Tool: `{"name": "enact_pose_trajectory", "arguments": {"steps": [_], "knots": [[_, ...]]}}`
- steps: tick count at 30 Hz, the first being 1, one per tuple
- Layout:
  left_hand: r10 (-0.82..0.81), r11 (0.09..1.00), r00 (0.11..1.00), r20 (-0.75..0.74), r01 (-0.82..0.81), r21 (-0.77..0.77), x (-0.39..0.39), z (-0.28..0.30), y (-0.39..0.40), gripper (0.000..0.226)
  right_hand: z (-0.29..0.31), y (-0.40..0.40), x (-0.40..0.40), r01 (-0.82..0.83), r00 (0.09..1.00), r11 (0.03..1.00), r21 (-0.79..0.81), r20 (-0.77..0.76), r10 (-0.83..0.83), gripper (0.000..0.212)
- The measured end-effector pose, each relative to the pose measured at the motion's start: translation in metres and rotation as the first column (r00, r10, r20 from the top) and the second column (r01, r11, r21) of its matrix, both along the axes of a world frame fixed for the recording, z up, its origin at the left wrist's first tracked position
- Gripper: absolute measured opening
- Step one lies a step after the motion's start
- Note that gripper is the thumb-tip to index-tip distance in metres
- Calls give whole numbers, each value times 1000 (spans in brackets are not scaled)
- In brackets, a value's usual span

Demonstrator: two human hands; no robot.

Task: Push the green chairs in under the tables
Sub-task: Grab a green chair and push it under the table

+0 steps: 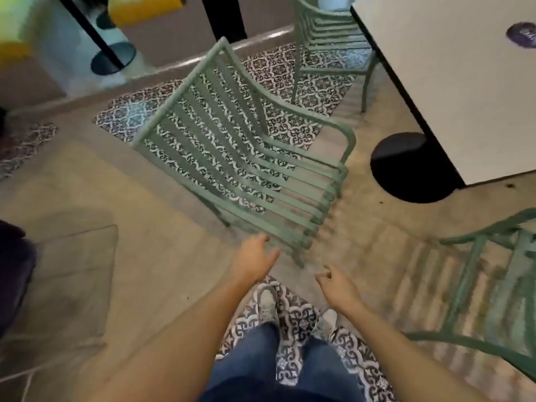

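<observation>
My left hand is spread wide, fingertips touching the green slatted chair; my right hand hangs loosely curled, holding nothing, near the white table.

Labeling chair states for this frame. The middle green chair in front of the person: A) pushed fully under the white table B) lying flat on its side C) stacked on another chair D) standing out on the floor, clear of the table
D: the middle green chair stands out on the floor to the left of the white table, with no part of it under the tabletop, and the left hand is at its near edge.
</observation>
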State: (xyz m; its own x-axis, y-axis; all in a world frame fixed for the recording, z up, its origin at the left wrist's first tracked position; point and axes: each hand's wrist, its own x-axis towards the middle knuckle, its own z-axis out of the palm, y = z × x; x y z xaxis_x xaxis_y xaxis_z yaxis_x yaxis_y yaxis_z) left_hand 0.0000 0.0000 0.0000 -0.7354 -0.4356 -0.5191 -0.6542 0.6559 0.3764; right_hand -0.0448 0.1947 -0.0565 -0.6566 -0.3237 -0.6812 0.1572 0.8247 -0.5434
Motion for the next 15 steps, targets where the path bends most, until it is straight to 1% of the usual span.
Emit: {"name": "enact_pose_trajectory", "arguments": {"steps": [2, 3, 4, 6, 8, 10, 11, 13, 14, 15], "knots": [[197, 980, 980, 24, -198, 36, 22, -5, -29, 47, -5, -27, 10, 62, 986, 998, -30, 155, -56, 35], [274, 961, 961, 31, -275, 43, 34, -9, -45, 48, -3, -41, 16, 86, 971, 996, -32, 228, -77, 26], [338, 939, 940, 44, -340, 55, 46, -7, -60, 47, -2, -56, 21, 111, 956, 993, -30, 275, -99, 22], [459, 882, 887, 39, -461, 102, 74, -8, -93, 42, 4, -89, 33, 188, 932, 982, -27, 322, -169, 33], [585, 798, 811, 19, -579, 168, 97, -7, -123, 33, 8, -118, 43, 328, 867, 943, -61, 414, -276, 39], [724, 652, 689, 10, -690, 315, 117, -9, -158, 27, 10, -151, 53, 463, 752, 884, -59, 555, -357, 42], [788, 561, 615, 14, -728, 394, 126, -11, -177, 25, 11, -171, 58, 519, 699, 854, -47, 599, -392, 44], [880, 379, 473, 44, -755, 535, 143, -14, -222, 20, 13, -219, 70, 609, 628, 793, -40, 634, -451, 47], [900, 319, 432, 64, -750, 579, 150, -15, -243, 20, 14, -242, 75, 651, 595, 758, -45, 650, -472, 48], [905, 281, 416, 84, -736, 616, 156, -16, -266, 20, 16, -266, 82, 687, 560, 724, -52, 673, -483, 48]]}}
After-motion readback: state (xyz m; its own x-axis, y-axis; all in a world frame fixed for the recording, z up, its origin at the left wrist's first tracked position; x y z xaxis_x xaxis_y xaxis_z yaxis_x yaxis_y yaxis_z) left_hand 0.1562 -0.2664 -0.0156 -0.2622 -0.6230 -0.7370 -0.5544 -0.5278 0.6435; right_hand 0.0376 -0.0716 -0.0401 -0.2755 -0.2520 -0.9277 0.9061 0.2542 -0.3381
